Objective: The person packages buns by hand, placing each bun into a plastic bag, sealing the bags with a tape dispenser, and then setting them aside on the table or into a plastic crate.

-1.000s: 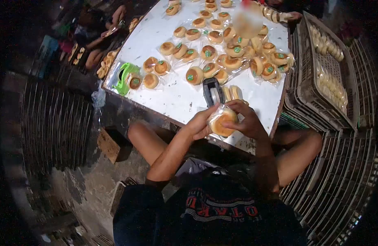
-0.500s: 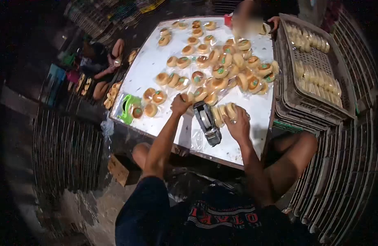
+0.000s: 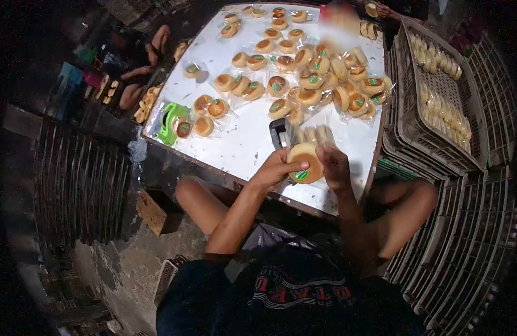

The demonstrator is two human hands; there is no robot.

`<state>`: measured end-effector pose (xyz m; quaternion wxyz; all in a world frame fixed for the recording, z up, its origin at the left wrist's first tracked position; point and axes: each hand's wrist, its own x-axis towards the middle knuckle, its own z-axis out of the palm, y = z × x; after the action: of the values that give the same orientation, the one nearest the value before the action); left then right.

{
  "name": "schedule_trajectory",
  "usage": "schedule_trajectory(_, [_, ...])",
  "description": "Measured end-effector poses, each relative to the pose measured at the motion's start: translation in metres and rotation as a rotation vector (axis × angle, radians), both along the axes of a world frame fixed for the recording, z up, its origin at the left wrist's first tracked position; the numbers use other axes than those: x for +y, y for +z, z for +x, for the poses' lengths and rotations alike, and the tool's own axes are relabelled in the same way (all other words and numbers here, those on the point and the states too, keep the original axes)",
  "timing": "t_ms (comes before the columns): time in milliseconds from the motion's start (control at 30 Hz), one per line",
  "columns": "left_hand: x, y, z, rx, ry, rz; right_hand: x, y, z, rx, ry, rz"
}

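your left hand [image 3: 276,169] clamps the round golden-brown, green-labelled bun [image 3: 310,155], frame centre, thumb on top; your right hand [image 3: 337,169] is beside it, can't tell if fingers grip. likely light, squashy: hold rim gently.

A dark short-sleeved T-shirt [image 3: 295,316] is filling the bottom centre of the frame, its front print [image 3: 301,288] showing upside-down red capitals, OTAKU, with pale stripes. Greyish shorts [image 3: 278,237] are showing above; the left hand [image 3: 277,167] and right hand [image 3: 335,168] are showing bare.
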<state>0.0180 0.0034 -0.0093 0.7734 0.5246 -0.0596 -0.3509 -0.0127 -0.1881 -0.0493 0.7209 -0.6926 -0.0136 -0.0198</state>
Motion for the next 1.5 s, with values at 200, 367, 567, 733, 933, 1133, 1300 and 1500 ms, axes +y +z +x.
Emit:
schedule_trajectory(200, [-0.012,-0.011,-0.015,-0.300,0.291,0.144,0.024,0.035,-0.007,-0.270,-0.428,-0.428])
schedule_trajectory(367, [-0.010,-0.010,-0.015,-0.119,0.400,0.013,0.032,0.025,-0.005,-0.136,-0.372,0.060])
schedule_trajectory(567, [0.016,-0.003,-0.006,-0.092,0.413,-0.039,0.041,0.009,0.003,-0.264,-0.285,-0.154])
schedule_trajectory(733, [0.021,-0.007,-0.014,-0.366,0.467,0.315,0.081,0.031,-0.009,-0.320,-0.289,-0.430])
schedule_trajectory(933, [0.012,0.004,-0.014,-1.190,0.856,0.846,0.064,0.023,-0.006,0.229,0.006,0.226])
schedule_trajectory(1133, [0.024,0.005,-0.016,-0.791,0.171,0.627,0.049,0.043,0.000,-0.008,0.008,0.395])
schedule_trajectory(1300, [0.018,-0.020,-0.017,-0.442,0.242,0.431,0.026,0.039,0.000,0.127,0.088,0.181])
schedule_trajectory(1500, [0.004,-0.010,-0.015,-0.363,0.298,0.338,0.025,0.028,-0.009,-0.254,-0.156,-0.540])
